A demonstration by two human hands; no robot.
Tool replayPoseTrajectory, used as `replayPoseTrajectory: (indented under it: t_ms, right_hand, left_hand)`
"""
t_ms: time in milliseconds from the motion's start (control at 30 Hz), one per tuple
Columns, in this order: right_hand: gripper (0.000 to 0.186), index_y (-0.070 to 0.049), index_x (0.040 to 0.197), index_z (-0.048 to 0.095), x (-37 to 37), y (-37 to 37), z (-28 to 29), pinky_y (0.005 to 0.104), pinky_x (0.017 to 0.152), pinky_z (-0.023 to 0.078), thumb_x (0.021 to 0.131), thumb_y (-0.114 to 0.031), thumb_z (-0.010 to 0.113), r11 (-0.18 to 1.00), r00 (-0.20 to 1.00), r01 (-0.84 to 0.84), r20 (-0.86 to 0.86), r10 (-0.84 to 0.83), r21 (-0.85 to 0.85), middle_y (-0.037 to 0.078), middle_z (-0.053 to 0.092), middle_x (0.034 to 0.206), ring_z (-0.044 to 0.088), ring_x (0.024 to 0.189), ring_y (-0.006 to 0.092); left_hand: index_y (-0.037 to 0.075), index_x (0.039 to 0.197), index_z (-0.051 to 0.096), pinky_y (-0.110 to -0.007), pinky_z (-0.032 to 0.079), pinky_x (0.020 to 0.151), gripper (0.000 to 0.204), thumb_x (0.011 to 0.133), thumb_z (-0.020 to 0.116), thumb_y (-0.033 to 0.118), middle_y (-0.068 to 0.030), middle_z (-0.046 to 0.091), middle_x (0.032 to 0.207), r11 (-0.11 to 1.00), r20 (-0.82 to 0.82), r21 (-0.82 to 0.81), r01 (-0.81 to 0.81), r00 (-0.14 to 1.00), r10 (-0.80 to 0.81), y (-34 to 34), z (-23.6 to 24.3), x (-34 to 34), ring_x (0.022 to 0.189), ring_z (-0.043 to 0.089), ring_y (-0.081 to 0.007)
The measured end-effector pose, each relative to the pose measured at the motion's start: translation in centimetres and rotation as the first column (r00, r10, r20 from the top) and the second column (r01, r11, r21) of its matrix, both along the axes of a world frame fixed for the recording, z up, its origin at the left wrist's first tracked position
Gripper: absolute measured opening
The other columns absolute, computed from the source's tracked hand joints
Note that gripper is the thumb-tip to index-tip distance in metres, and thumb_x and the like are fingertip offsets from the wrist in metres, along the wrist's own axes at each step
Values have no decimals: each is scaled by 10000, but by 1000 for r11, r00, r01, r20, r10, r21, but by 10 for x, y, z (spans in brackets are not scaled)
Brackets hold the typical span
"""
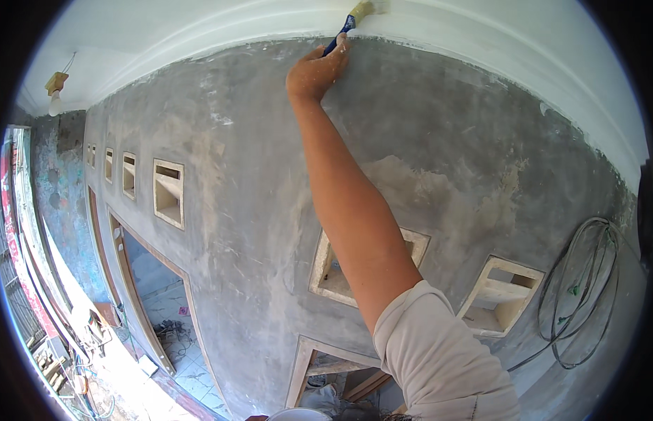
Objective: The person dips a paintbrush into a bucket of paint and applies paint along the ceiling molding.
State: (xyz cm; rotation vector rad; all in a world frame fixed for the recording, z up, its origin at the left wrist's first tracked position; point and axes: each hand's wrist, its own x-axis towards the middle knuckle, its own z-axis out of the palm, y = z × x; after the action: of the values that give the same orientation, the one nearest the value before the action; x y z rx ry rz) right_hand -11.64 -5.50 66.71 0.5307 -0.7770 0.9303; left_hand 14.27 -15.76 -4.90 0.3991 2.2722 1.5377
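My right arm reaches up across the grey wall from the lower right. My right hand (319, 71) is closed round the blue handle of a paintbrush (348, 25). Its pale bristles touch the white moulding (256, 27) above the top edge of the wall, and white specks dot the hand. At the bottom edge shows the rim of a white round container (298, 415). A small brown patch beside that rim may be part of my left hand; too little shows to tell its fingers.
The grey plastered wall (256, 175) has several framed vent openings (169, 193). A coiled cable (577, 295) hangs at the right. On the left, a bulb (55, 103) hangs from the ceiling above a doorway (154, 295). Tools and wood scraps (54, 368) lie at the lower left.
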Motion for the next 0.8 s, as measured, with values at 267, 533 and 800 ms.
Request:
replayPoseTrajectory:
  t_ms: [267,533,800]
  right_hand:
    - [397,21,1323,514,-19,-41,-21,463,981,471,929,2,552,900,856,-61,487,-175,431,263,607,1182,587,1129,408]
    - [304,-15,1223,628,107,128,19,395,882,532,929,-44,551,909,843,-11,493,-215,416,230,663,1153,678,1019,338]
    - [314,-47,1214,675,255,345,7,309,519,386,909,-64,602,974,849,170,479,-223,153,31,576,771,486,611,118]
  left_hand:
    - [-50,1267,585,-399,558,777,502,826,617,188,-224,675,1106,952,-358,-157,-263,914,193,32,-88,-11,937,653,-305]
    - [-33,1168,642,-408,538,744,411,832,613,201,-214,685,1000,996,-273,-6,86,958,-84,-14,-47,-12,890,635,-274]
    - [-42,1196,626,-413,534,800,438,821,611,184,-205,691,1031,1000,82,29,-5,997,3,2,5,11,915,627,-287]
